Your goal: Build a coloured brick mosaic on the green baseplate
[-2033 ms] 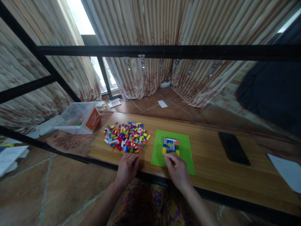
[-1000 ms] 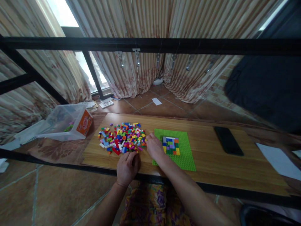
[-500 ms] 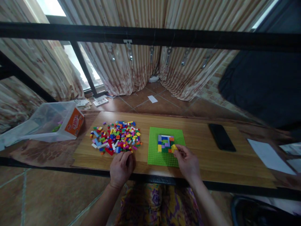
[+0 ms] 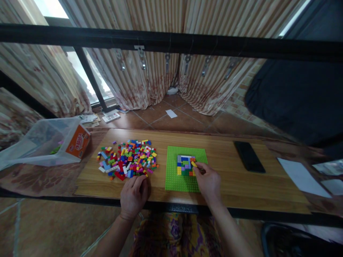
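1. Fingers (image 4: 197, 169) of our right hand (image 4: 210, 181) pinch a yellow brick (image 4: 194, 164) at the right edge of a small build (image 4: 184, 161), just right of the frame's middle.
2. Our left hand (image 4: 133, 195) rests at the near edge of the wooden tabletop (image 4: 225, 153), lower left of centre, fingers curled inward; we cannot tell whether they hold anything.
3. We see the many-coloured build sitting on a green baseplate (image 4: 175, 184), below the frame's centre.
4. Loose bricks (image 4: 130, 159) lie heaped left of centre, just beyond our left hand.
5. Toward the right, a black phone (image 4: 249, 157) lies flat, well apart from our right hand.
6. At the left edge, we see a clear plastic bin (image 4: 45, 134).
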Tool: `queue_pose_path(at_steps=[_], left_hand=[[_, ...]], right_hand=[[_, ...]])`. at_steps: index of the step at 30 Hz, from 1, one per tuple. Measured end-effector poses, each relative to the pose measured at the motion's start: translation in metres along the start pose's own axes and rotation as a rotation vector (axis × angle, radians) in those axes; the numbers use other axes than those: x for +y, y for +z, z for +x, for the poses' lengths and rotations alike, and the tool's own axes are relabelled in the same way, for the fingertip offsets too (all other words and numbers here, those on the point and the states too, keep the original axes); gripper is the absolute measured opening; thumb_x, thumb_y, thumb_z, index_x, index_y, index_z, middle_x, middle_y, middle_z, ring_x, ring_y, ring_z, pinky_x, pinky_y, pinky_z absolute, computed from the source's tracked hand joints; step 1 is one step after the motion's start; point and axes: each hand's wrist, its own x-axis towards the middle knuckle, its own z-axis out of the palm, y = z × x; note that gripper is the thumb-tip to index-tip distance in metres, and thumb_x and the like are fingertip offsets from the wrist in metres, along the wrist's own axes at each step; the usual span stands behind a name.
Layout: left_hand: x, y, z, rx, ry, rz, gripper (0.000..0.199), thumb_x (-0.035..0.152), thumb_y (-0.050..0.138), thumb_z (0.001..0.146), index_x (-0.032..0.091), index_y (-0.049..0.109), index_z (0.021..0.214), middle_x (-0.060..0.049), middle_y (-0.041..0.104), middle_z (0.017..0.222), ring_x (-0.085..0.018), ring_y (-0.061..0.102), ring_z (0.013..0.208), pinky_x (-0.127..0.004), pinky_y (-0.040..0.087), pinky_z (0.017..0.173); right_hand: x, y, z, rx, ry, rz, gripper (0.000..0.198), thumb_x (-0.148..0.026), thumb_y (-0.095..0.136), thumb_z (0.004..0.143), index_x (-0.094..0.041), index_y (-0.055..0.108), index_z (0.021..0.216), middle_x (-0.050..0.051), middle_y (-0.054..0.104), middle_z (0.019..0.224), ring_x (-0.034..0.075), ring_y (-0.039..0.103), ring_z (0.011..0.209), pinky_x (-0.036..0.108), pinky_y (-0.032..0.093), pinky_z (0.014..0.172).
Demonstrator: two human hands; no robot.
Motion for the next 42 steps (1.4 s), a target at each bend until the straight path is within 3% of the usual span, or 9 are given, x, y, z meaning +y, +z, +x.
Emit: queue_pose_path(at_steps=[13, 21, 25, 29, 34, 42], left_hand=[[0.002, -0.001, 0.000, 0.015, 0.002, 0.010, 0.013, 0.023, 0.050, 0.090, 0.019, 0.062, 0.095, -0.004, 0.065, 0.080, -0.018, 0.060, 0.074, -0.029, 0.046, 0.070], [0.001, 0.000, -0.001, 0.007, 0.001, 0.012, 0.013, 0.023, 0.052, 0.089, 0.019, 0.062, 0.096, -0.005, 0.065, 0.081, -0.019, 0.060, 0.074, -0.030, 0.046, 0.070], [0.001, 0.000, -0.001, 0.007, 0.004, 0.012, 0.013, 0.023, 0.052, 0.089, 0.019, 0.062, 0.096, -0.005, 0.065, 0.081, -0.019, 0.059, 0.074, -0.030, 0.046, 0.069], [0.002, 0.000, -0.001, 0.007, 0.000, -0.001, 0.013, 0.022, 0.052, 0.089, 0.019, 0.062, 0.098, -0.005, 0.065, 0.082, -0.019, 0.059, 0.075, -0.030, 0.046, 0.071], [0.002, 0.000, -0.001, 0.001, -0.003, 0.005, 0.013, 0.023, 0.052, 0.089, 0.019, 0.062, 0.097, -0.005, 0.064, 0.082, -0.019, 0.059, 0.076, -0.030, 0.046, 0.071], [0.004, 0.000, -0.001, -0.007, -0.017, 0.005, 0.013, 0.023, 0.052, 0.089, 0.019, 0.062, 0.097, -0.004, 0.064, 0.081, -0.018, 0.058, 0.074, -0.030, 0.045, 0.069]], right_hand=[[0.005, 0.005, -0.001, -0.060, -0.117, 0.090, 0.028, -0.039, 0.052, 0.086, -0.019, 0.072, 0.090, 0.009, 0.071, 0.093, 0.020, 0.066, 0.084, 0.032, 0.050, 0.075], [0.021, 0.008, 0.008, 0.067, 0.061, 0.202, 0.035, -0.044, 0.055, 0.082, -0.016, 0.071, 0.095, 0.012, 0.072, 0.093, 0.022, 0.065, 0.080, 0.036, 0.049, 0.075], [0.022, 0.014, 0.013, 0.112, 0.121, 0.153, 0.047, -0.050, 0.055, 0.080, -0.012, 0.068, 0.106, 0.013, 0.070, 0.095, 0.021, 0.062, 0.077, 0.035, 0.048, 0.072], [0.017, 0.017, 0.015, 0.072, 0.103, 0.009, 0.052, -0.054, 0.051, 0.082, -0.013, 0.067, 0.109, 0.013, 0.068, 0.096, 0.020, 0.059, 0.074, 0.034, 0.045, 0.070], [0.012, 0.019, 0.013, 0.076, 0.045, -0.127, 0.050, -0.054, 0.048, 0.084, -0.014, 0.068, 0.107, 0.013, 0.065, 0.101, 0.021, 0.057, 0.075, 0.035, 0.043, 0.072], [0.011, 0.026, 0.010, 0.061, 0.015, -0.152, 0.046, -0.050, 0.045, 0.087, -0.015, 0.066, 0.110, 0.014, 0.063, 0.105, 0.024, 0.058, 0.087, 0.038, 0.044, 0.080]])
